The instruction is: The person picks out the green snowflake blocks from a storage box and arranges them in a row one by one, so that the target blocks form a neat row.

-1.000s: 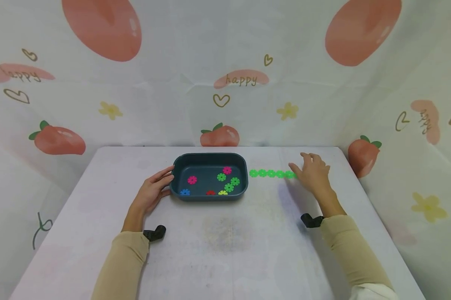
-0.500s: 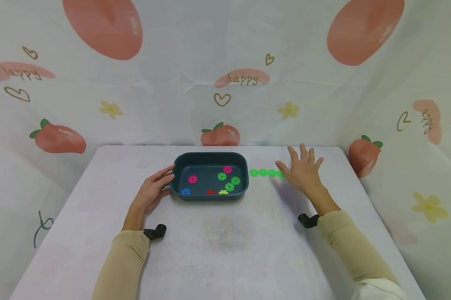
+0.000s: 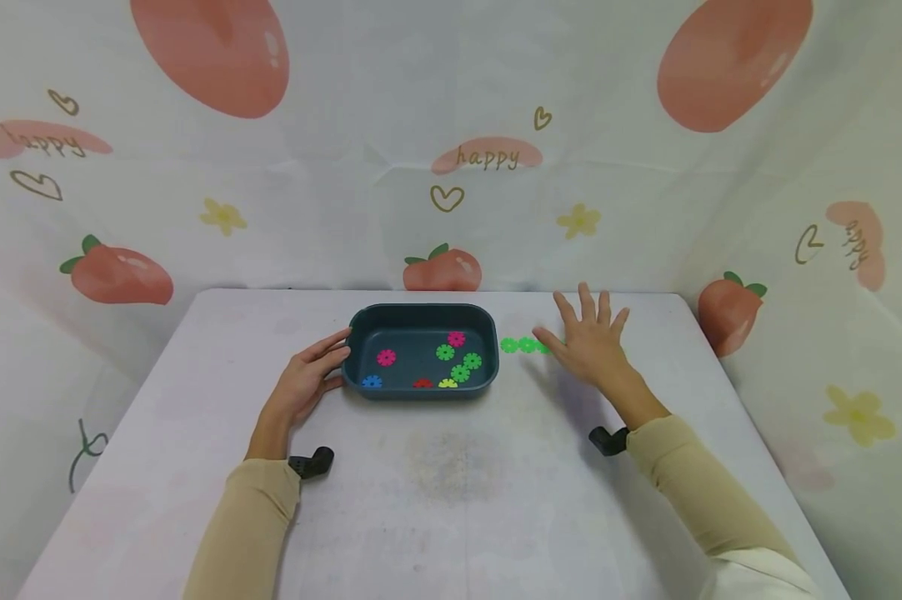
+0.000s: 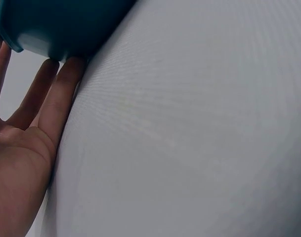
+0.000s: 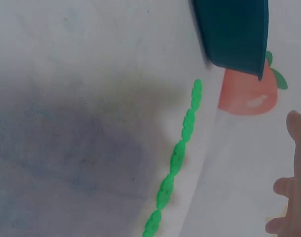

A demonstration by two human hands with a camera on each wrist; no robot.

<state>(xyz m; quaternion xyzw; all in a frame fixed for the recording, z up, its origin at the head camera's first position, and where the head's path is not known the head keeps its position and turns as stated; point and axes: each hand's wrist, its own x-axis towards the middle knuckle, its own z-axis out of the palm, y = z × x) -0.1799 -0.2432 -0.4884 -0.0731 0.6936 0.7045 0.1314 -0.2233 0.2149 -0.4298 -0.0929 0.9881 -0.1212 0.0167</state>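
My left hand [image 3: 303, 385] rests its extended fingers against the left end of a dark teal plastic tray [image 3: 421, 394]. In the left wrist view, fingertips of that hand [image 4: 29, 143] touch the tray's outer wall [image 4: 56, 29]. My right hand [image 3: 592, 343] is held palm down with spread fingers, holding nothing. Below it lies a straight row of green snowflake-shaped discs [image 3: 526, 344], running right from the tray's right end; the hand covers part of it. The right wrist view shows several of these green discs [image 5: 177, 158] set edge to edge, and fingers of my right hand [image 5: 299, 182].
Inside the tray are loose snowflake discs: pink [image 3: 387, 357], green [image 3: 461, 372], blue [image 3: 372, 382], red [image 3: 423, 383] and yellow [image 3: 448, 383]. The white table [image 3: 451, 500] meets a fruit-printed cloth backdrop [image 3: 346, 208] behind it.
My right hand has moved left along the green row toward the tray, its fingers spreading wider and covering more discs. The left hand and tray stay in place.
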